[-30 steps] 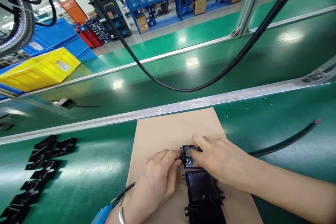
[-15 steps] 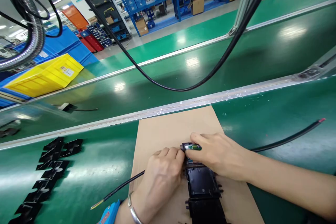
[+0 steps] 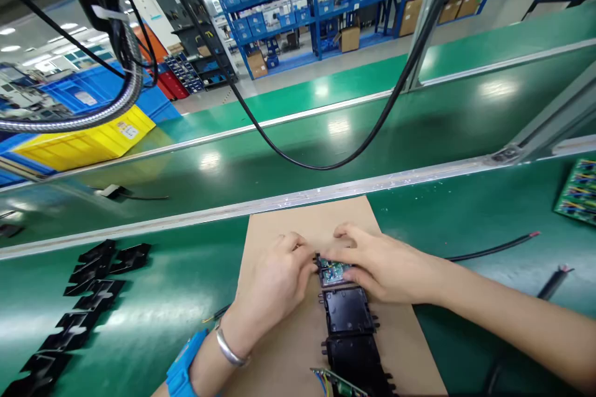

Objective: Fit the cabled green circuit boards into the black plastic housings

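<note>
A small green circuit board (image 3: 333,272) lies in the top black plastic housing (image 3: 343,291) of a column on the cardboard. My left hand (image 3: 274,273) is curled at the housing's left edge, thumb and fingers closed on its corner. From the right, my right hand (image 3: 386,267) reaches over the board, its thumb and fingers gripping around it. Nearer to me are another housing (image 3: 349,311) and a third housing (image 3: 357,353), with a second circuit board (image 3: 343,384) with wires at the bottom edge. A black cable (image 3: 221,312) shows beside my left wrist.
Cardboard (image 3: 288,223) covers part of the green bench. Several black plastic pieces (image 3: 93,298) lie at left. Cut cable ends (image 3: 503,249) and more circuit boards (image 3: 580,192) are at right. A black cable (image 3: 321,167) hangs across the view; a metal rail (image 3: 298,198) runs behind.
The board, earlier tilted between my fingers, now lies flatter in the housing. My right fingers have spread somewhat. The view has shifted, bringing circuit boards into sight at right and bottom.
</note>
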The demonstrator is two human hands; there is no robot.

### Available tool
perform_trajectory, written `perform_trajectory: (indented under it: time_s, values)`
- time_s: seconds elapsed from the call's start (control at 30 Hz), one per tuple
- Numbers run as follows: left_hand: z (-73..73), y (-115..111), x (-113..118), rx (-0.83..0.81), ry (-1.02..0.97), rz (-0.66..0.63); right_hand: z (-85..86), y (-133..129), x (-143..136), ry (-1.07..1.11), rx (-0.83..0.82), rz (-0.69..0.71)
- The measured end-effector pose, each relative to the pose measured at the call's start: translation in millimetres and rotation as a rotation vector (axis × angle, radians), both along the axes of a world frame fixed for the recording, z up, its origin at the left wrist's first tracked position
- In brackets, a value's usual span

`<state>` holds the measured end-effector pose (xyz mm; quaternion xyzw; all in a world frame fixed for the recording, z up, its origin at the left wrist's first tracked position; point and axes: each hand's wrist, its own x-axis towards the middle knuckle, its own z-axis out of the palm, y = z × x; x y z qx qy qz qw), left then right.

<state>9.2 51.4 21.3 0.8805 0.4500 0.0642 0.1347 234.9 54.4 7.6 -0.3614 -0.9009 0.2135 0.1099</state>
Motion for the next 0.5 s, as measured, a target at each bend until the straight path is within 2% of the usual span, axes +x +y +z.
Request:
perform_trajectory:
  time_s: [0.1,0.17,0.23,0.33,0.5]
  values:
    - [-2.3,-3,7,-0.087,-0.129,-0.107,4.1,-6,14,0.085,-0.091,-0.106]
    - [-8.9,-6,9,-0.1,-0.138,-0.162,5.0,-8,23,0.074,-0.14,-0.197]
    - [-16.4,-9,10,-0.084,-0.124,-0.166,4.2,-10,30,0.036,-0.173,-0.252]
    - [-24.7,-13,10,-0.049,-0.101,-0.16,1.3,-10,35,0.01,-0.201,-0.244]
    - [-28.1,-17,13,-0.005,-0.056,-0.161,-4.7,-7,27,0.14,-0.192,-0.135]
